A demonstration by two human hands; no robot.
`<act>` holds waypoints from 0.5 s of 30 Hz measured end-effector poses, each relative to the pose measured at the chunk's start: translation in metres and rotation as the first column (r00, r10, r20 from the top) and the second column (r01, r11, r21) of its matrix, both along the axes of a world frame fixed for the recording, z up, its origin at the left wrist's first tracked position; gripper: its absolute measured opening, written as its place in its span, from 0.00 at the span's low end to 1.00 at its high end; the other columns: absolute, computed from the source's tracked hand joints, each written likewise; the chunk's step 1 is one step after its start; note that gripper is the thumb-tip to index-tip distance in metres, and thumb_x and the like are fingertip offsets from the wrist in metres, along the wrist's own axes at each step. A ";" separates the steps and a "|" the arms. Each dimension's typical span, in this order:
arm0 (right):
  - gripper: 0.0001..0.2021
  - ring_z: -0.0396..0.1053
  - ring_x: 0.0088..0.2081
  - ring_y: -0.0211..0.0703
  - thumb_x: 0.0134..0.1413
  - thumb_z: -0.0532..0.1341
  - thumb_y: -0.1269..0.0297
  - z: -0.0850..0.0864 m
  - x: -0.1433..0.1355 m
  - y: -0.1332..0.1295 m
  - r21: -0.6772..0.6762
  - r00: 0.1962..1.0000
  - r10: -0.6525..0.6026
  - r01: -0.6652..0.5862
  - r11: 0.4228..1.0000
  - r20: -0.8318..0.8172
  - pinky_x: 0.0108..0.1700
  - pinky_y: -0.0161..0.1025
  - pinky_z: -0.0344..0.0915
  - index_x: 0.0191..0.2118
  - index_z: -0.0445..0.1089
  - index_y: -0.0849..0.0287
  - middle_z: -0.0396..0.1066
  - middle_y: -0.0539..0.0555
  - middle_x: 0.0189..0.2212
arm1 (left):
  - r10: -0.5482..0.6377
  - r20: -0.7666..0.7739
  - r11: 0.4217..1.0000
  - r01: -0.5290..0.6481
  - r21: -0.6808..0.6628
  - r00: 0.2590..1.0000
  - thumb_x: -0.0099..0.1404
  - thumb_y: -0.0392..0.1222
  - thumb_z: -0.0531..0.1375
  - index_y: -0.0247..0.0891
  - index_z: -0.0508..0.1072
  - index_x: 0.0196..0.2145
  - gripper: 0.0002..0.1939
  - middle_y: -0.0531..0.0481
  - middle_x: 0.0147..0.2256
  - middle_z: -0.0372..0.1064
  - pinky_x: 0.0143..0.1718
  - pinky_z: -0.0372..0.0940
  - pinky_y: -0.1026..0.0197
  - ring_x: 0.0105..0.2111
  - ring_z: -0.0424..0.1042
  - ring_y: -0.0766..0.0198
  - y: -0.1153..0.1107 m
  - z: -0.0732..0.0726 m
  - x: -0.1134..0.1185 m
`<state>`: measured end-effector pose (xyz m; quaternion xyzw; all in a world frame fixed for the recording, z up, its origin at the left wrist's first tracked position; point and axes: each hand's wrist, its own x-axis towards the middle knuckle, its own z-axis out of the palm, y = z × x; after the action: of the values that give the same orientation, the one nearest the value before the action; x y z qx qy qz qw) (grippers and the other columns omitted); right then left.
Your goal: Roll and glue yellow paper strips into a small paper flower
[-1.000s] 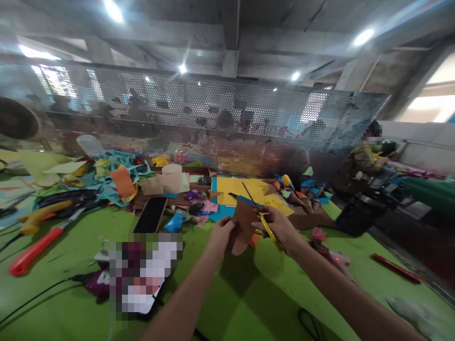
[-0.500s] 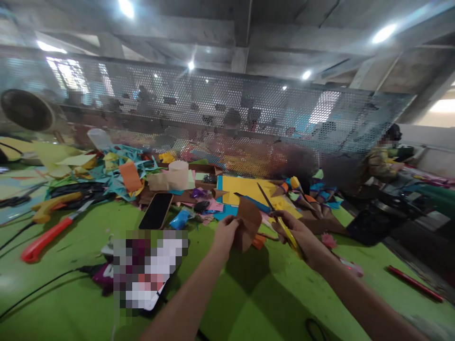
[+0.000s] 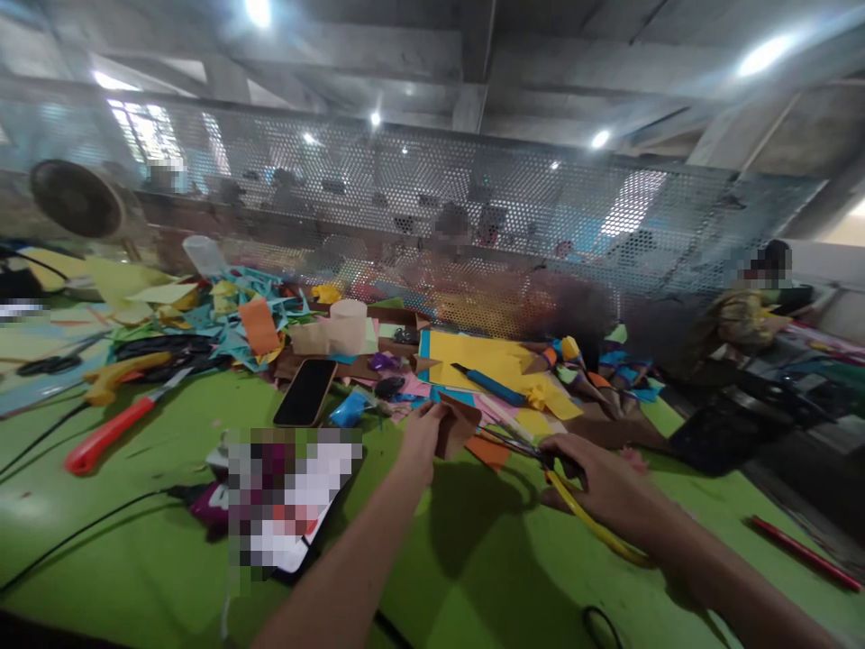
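While your left hand (image 3: 423, 438) pinches brown paper (image 3: 457, 425), your right (image 3: 595, 482) grips scissors (image 3: 579, 512) (yellow-handled ones) beside it.

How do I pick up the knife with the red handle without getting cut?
Best by the middle of its thick red handle, probably from above and your near side, fingers wrapped across it. It lies slanted on the green table, handle toward you and metal blade pointing away, so your fingers should stay off the blade.
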<state>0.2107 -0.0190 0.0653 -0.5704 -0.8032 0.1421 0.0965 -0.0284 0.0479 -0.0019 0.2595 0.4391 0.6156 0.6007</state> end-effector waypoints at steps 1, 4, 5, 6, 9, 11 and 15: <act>0.21 0.70 0.47 0.56 0.51 0.64 0.51 0.000 -0.003 0.001 -0.002 1.000 0.005 -0.005 1.000 -0.002 0.50 0.46 0.64 0.49 0.69 0.56 0.73 0.58 0.48 | -0.020 0.006 1.000 0.020 0.007 1.000 0.43 0.43 0.67 0.37 0.74 0.22 0.09 0.51 0.20 0.73 0.27 0.64 0.64 0.21 0.71 0.64 0.000 0.000 0.001; 0.20 0.71 0.46 0.55 0.52 0.63 0.51 0.000 -0.012 0.005 -0.022 1.000 0.010 -0.011 1.000 -0.025 0.48 0.45 0.65 0.48 0.70 0.56 0.74 0.57 0.47 | -0.084 0.017 0.996 0.083 0.040 0.996 0.44 0.44 0.66 0.37 0.75 0.23 0.09 0.50 0.22 0.74 0.29 0.65 0.63 0.23 0.72 0.63 -0.001 0.000 0.004; 0.19 0.71 0.45 0.54 0.53 0.63 0.51 0.001 -0.014 0.006 -0.031 0.999 0.011 -0.012 0.999 -0.037 0.47 0.45 0.65 0.48 0.70 0.55 0.75 0.57 0.46 | -0.100 0.015 0.994 0.099 0.053 0.995 0.44 0.44 0.66 0.37 0.75 0.23 0.09 0.50 0.22 0.74 0.30 0.65 0.62 0.23 0.72 0.63 -0.002 -0.001 0.005; 0.18 0.72 0.44 0.54 0.54 0.62 0.51 0.001 -0.016 0.007 -0.042 0.999 0.011 -0.014 0.999 -0.050 0.46 0.45 0.65 0.47 0.71 0.55 0.75 0.56 0.45 | -0.114 0.010 0.991 0.113 0.065 0.993 0.45 0.45 0.66 0.37 0.75 0.24 0.09 0.50 0.23 0.74 0.30 0.65 0.62 0.24 0.72 0.62 -0.002 -0.001 0.006; 0.17 0.72 0.42 0.54 0.53 0.63 0.50 -0.001 -0.016 0.012 -0.080 0.994 0.009 -0.018 0.997 -0.109 0.43 0.44 0.65 0.46 0.72 0.53 0.76 0.55 0.42 | -0.142 -0.018 0.986 0.143 0.083 0.990 0.46 0.44 0.66 0.36 0.75 0.24 0.09 0.49 0.24 0.74 0.30 0.65 0.63 0.25 0.72 0.62 -0.004 -0.001 0.006; 0.19 0.72 0.41 0.55 0.50 0.64 0.48 -0.004 -0.014 0.016 -0.119 0.985 -0.005 -0.016 0.993 -0.174 0.42 0.44 0.65 0.44 0.73 0.53 0.77 0.54 0.41 | -0.150 -0.043 0.986 0.153 0.068 0.988 0.46 0.43 0.66 0.36 0.75 0.24 0.09 0.49 0.23 0.74 0.29 0.64 0.63 0.25 0.72 0.62 -0.006 0.000 0.006; 0.20 0.72 0.37 0.53 0.45 0.67 0.45 -0.009 -0.011 0.021 -0.186 0.960 -0.031 -0.023 0.982 -0.278 0.38 0.42 0.66 0.39 0.75 0.54 0.77 0.53 0.36 | -0.155 -0.090 0.987 0.157 0.022 0.984 0.46 0.41 0.67 0.36 0.74 0.23 0.07 0.51 0.21 0.72 0.25 0.60 0.65 0.23 0.70 0.64 -0.007 0.001 0.005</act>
<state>0.2000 0.0023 0.0561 -0.5528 -0.7634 0.2960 0.1550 -0.0237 0.0407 -0.0008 0.3286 0.4346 0.5609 0.6234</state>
